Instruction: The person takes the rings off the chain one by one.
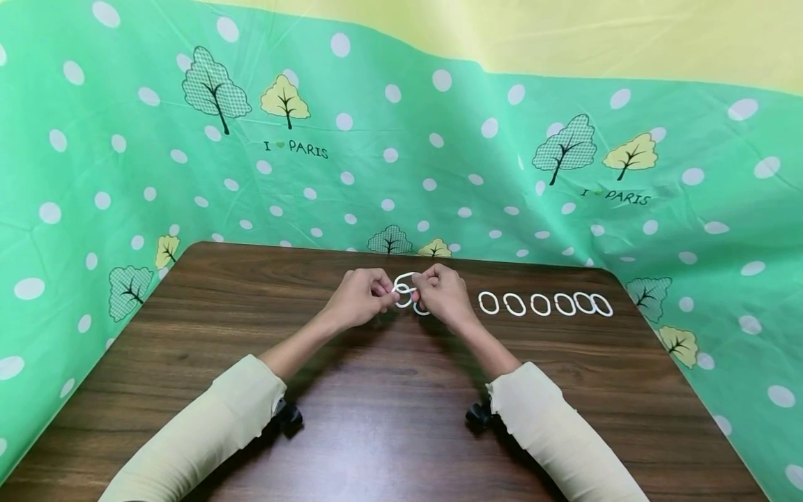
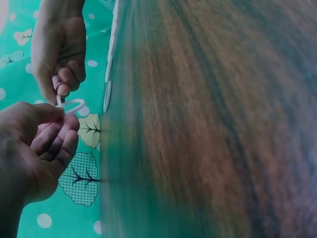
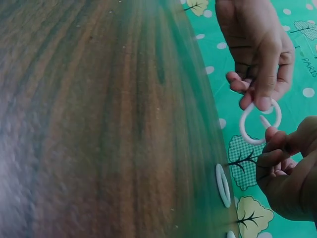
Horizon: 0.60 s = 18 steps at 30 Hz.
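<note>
Above the far part of the table, my left hand (image 1: 359, 298) pinches a white ring (image 3: 242, 128) between thumb and fingertips. Close beside it, my right hand (image 1: 444, 296) pinches a second white ring (image 3: 265, 120), mostly hidden by the fingers. In the right wrist view, part of this second ring shows within the opening of the first. Whether the two are linked I cannot tell. Below my right hand, another white ring (image 1: 422, 309) lies on the table, partly covered by the hand in the head view.
Several white rings (image 1: 515, 305) lie in a row to the right on the brown wooden table (image 1: 389, 432); those at the right end overlap. A green dotted cloth (image 1: 389, 153) with printed trees hangs behind the table and along its sides.
</note>
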Tool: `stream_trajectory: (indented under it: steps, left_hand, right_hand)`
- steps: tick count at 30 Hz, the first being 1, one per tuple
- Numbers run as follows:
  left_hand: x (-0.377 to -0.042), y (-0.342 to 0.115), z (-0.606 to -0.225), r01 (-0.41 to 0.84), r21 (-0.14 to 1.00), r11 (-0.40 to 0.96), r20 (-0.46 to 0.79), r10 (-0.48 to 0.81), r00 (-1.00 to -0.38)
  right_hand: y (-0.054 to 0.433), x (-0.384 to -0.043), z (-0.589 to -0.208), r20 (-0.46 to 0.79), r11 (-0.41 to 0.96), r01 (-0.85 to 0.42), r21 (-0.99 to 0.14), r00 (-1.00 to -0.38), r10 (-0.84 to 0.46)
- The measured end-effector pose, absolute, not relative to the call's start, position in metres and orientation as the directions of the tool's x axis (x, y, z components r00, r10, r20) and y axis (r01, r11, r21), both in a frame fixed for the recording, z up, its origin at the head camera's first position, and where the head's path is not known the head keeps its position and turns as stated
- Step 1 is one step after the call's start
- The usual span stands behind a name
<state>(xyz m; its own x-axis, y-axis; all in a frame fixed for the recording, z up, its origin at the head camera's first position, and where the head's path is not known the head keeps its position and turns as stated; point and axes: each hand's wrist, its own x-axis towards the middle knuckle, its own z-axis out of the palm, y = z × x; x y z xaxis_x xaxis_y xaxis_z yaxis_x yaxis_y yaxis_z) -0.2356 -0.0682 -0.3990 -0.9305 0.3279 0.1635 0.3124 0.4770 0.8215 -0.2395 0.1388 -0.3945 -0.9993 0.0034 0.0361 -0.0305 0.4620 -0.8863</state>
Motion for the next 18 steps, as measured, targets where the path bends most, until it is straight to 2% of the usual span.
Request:
stream_trajectory:
  steps: [10,18]
  left_hand:
    - [-0.237,-0.071,-0.394,0.335,0.819,0.465,0.185,0.339,-0.922]
    - [-0.237,-0.075,-0.39,0.338,0.819,0.463,0.174,0.36,-0.916]
  right_hand:
    - [0.127,-0.237,-0.397,0.123,0.593,-0.059,-0.803,-0.99,0.069]
    - [0.131,-0.248,-0.394,0.172,0.575,-0.033,-0.817,-0.967,0.189]
